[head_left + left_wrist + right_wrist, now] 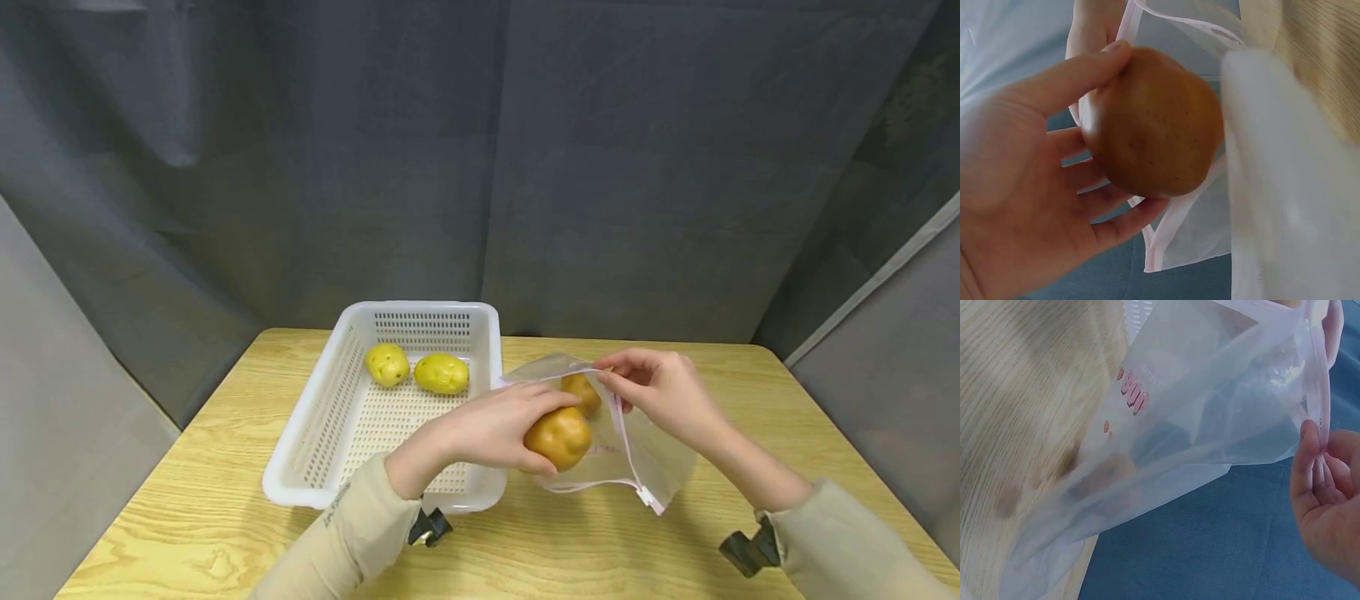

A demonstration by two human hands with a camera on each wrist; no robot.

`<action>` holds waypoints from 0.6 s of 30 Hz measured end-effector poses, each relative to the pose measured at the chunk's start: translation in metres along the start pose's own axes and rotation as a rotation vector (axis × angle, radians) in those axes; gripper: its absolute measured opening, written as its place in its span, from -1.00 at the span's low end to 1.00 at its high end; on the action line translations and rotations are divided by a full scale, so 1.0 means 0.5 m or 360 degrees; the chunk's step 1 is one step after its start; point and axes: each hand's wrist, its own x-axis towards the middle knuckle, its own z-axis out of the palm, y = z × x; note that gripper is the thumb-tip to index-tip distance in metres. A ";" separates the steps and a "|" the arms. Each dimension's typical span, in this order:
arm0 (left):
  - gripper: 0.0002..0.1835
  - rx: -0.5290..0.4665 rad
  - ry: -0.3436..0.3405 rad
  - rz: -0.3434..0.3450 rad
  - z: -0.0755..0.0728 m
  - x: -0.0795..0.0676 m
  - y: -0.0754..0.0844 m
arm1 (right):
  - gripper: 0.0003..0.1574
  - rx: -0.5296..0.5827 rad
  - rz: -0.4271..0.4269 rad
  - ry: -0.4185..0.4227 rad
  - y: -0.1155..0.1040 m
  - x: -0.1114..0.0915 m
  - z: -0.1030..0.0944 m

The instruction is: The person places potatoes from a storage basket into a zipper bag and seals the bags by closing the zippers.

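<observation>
At the mouth of a clear zip bag (pixel 660 462), my left hand (pixel 491 425) grips a round, lumpy orange-brown fruit (pixel 558 438). The left wrist view shows thumb and fingers around this fruit (pixel 1157 125), its skin finely speckled. My right hand (pixel 667 396) pinches the bag's pink-edged rim between thumb and fingers, as the right wrist view confirms at the hand (pixel 1329 494). A second orange-brown fruit (pixel 581 393) is inside the bag, seen blurred through the plastic in the right wrist view. Red print marks the bag (pixel 1166 431). A white slider sits on its near corner.
Left of the bag stands a white slotted basket (pixel 300 425) holding two yellow, potato-like things (pixel 441 373), its right wall close to my left hand. Both rest on a wooden table (pixel 202 508). Dark grey cloth (pixel 480 167) hangs behind.
</observation>
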 end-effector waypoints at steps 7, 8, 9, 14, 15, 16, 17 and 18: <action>-0.17 0.0075 -0.0011 0.0016 0.003 0.007 0.003 | -0.71 0.0016 -0.0010 -0.0001 -0.003 0.002 -0.002; -0.16 0.0083 -0.0015 0.0018 0.004 0.008 0.004 | -0.71 0.0015 -0.0017 0.0004 -0.003 0.003 -0.002; -0.16 0.0091 -0.0016 0.0023 0.004 0.009 0.004 | -0.71 0.0014 -0.0026 0.0010 -0.003 0.003 -0.003; -0.16 0.0077 -0.0036 0.0027 0.004 0.013 0.006 | -0.75 -0.0011 -0.0058 0.0051 -0.006 0.006 -0.007; -0.16 0.0070 -0.0042 0.0028 0.004 0.015 0.006 | -0.76 -0.0014 -0.0061 0.0055 -0.007 0.007 -0.007; -0.16 0.0061 -0.0049 0.0027 0.005 0.016 0.006 | -0.76 -0.0014 -0.0062 0.0055 -0.007 0.008 -0.007; -0.15 0.0054 -0.0056 0.0031 0.006 0.018 0.006 | -0.76 -0.0016 -0.0063 0.0053 -0.008 0.008 -0.007; -0.14 0.0045 -0.0064 0.0034 0.007 0.021 0.006 | -0.75 -0.0018 -0.0065 0.0049 -0.008 0.008 -0.007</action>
